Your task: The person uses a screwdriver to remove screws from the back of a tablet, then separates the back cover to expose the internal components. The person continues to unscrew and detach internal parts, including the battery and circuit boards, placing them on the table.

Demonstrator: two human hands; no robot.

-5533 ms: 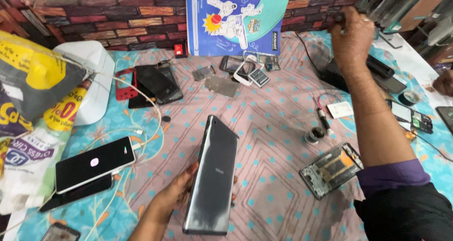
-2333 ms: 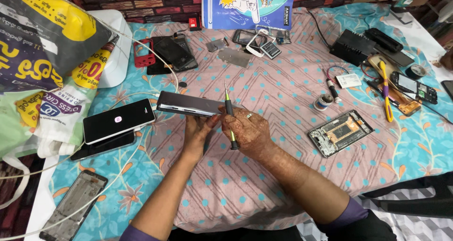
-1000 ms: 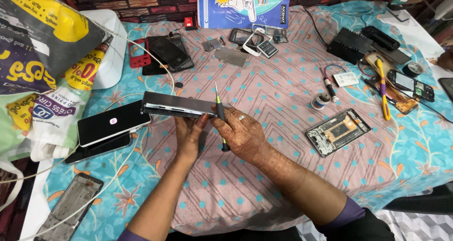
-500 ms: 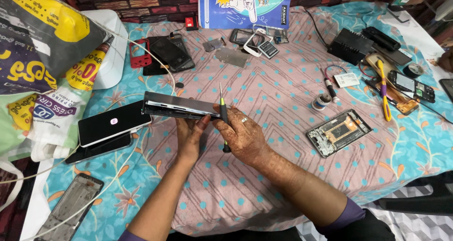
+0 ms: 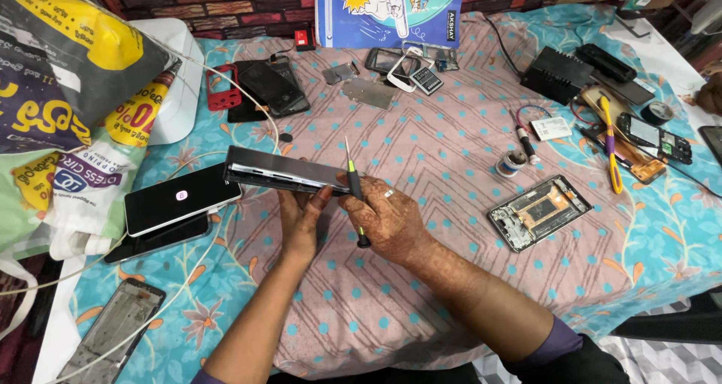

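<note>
My left hand (image 5: 303,217) holds a dark smartphone (image 5: 282,171) from below, turned on its long edge so its side faces me. My right hand (image 5: 389,217) grips the right end of the phone and also holds a small screwdriver (image 5: 353,190) with a yellow-and-black handle, tip pointing up past the phone's edge. Both hands meet over the pink patterned cloth (image 5: 421,136) in the middle of the view.
A phone with a white screen (image 5: 180,200) lies left on another dark one. An opened phone frame (image 5: 538,211) lies to the right, with a small solder spool (image 5: 514,160) and tools (image 5: 613,147) beyond. Phone parts (image 5: 263,87), a booklet (image 5: 387,8) and plastic bags (image 5: 68,91) sit further off.
Over the last seconds my right hand came back from the far right with the screwdriver and joined the phone. The phone was turned from flat to edge-up. In the last half second little has moved.
</note>
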